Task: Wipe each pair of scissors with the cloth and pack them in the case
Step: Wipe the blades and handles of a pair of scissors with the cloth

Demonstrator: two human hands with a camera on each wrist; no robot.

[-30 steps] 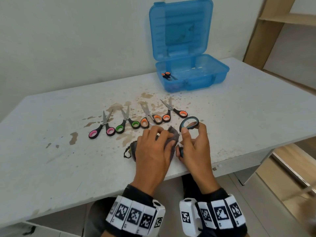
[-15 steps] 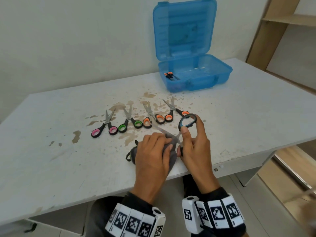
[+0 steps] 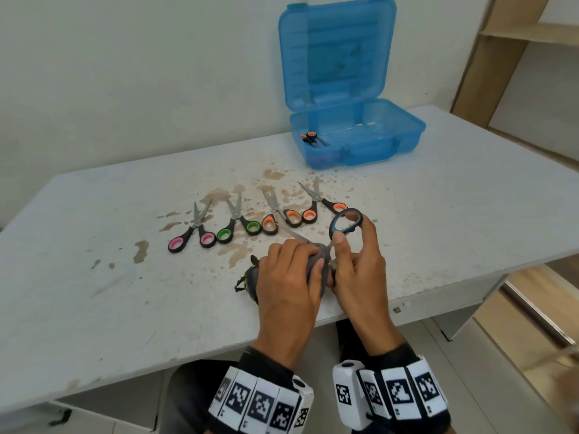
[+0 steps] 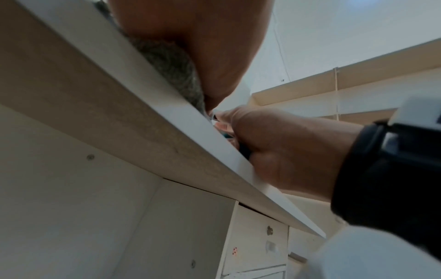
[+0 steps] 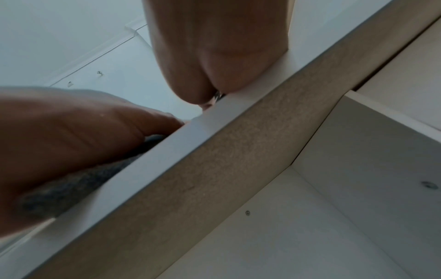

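Left hand: the left hand (image 3: 289, 277) lies palm down near the front edge of the table (image 3: 94, 292), fingers curled over the grey cloth (image 3: 322, 264) and pinching it around the blades of the blue-handled scissors (image 3: 344, 223).
Right hand: the right hand (image 3: 360, 270) grips the blue-handled scissors by the handles; forefinger and thumb pinch the upper loop, the lower handle sits hidden in the palm.
Blue-handled scissors, axis: the handles are spread, so the pair is open. The raised loop points up and away to the right; one blade tip pokes out past the left hand's knuckles toward the far left. The pivot lies under the cloth.
Cloth: bunched under the left hand, touching the table; a dark loop of it shows at the hand's left side.
Wrist views: both look up from below the table edge and show the cloth squeezed between the left hand and the tabletop; the blades are barely visible there.
Row on the table: pink-handled scissors (image 3: 191, 228), green-handled scissors (image 3: 238, 220), and two orange-handled scissors (image 3: 279, 214) (image 3: 319, 203) lie side by side beyond the hands, all open, handles toward the person, blades pointing away.
Case: the blue case (image 3: 357, 133) stands open at the far side, lid upright; packed scissors (image 3: 311, 138) with orange handles lie in its left end.
Table surface: brown stains lie around the row.
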